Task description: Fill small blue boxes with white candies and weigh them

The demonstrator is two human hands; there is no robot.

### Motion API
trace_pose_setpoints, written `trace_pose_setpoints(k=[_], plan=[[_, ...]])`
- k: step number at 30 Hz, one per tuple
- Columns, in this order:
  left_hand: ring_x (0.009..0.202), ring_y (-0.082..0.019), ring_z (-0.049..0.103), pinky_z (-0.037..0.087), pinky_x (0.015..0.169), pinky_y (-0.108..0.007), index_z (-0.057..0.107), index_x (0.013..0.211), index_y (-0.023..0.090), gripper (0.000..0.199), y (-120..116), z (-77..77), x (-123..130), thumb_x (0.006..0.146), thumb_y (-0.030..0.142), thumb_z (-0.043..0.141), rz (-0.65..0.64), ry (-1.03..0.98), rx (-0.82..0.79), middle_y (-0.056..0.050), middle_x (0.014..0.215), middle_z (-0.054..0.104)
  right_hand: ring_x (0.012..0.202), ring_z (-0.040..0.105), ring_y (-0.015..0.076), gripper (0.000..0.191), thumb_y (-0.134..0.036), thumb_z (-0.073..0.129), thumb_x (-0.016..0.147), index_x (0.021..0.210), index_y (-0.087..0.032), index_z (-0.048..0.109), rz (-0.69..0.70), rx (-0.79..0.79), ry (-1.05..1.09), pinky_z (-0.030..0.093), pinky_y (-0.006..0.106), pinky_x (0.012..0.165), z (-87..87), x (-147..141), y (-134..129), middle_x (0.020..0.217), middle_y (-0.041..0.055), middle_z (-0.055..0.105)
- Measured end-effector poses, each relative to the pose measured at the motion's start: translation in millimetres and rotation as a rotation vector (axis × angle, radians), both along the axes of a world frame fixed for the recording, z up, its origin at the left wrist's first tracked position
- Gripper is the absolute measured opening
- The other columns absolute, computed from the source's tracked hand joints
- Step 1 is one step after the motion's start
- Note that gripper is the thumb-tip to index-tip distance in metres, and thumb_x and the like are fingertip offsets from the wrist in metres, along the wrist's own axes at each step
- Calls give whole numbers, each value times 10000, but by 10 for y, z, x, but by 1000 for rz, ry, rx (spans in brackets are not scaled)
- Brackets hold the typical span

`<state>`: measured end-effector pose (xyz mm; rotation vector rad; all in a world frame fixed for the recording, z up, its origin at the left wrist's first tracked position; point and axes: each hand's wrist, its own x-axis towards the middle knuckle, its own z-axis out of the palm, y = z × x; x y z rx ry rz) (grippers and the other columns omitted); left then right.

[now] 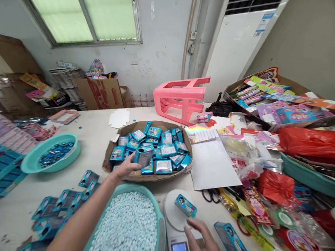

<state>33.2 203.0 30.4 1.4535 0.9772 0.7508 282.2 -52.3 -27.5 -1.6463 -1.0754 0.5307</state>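
Observation:
My left hand (129, 166) reaches to the near side of a cardboard tray (106, 162) heaped with small blue boxes. Its fingers are closed on one blue box (144, 157) with a clear window. My right hand (203, 240), slightly blurred, is open with thumb and fingers apart, just above the near part of a digital scale (171, 235). A blue box with a round hole in its end (186, 206) lies on the scale's round plate, just beyond those fingertips. Below the cardboard tray stands a turquoise basin (160, 229) full of pale blue candies (127, 225).
Several windowed blue boxes (67, 200) stand at the left, near a turquoise bowl (29, 163) of small blue pieces. Another blue box (231, 240) is right of the scale. A pink stool (182, 91) lies behind the tray. Scissors (210, 196) and packaging crowd the right.

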Motion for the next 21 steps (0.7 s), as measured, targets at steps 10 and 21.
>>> trace_pose_setpoints(k=[10,21], plan=[[1120,-305,536,393,984,-456,640,1108,232,430,-1527,-489,-550,730,434,634,-229,275,-246,-90,1167,627,869,606,187,365,-362,753,681,974,-199,610,438,-174,448,499,316,806,332,-1049,111,940,26,632],[1035,-322,512,413,876,-464,575,1146,232,488,-1789,-1492,-264,821,575,450,124,1040,205,-125,1069,554,789,562,151,346,-415,740,701,941,-199,615,613,-324,450,465,258,732,107,-1177,-301,844,-18,601]])
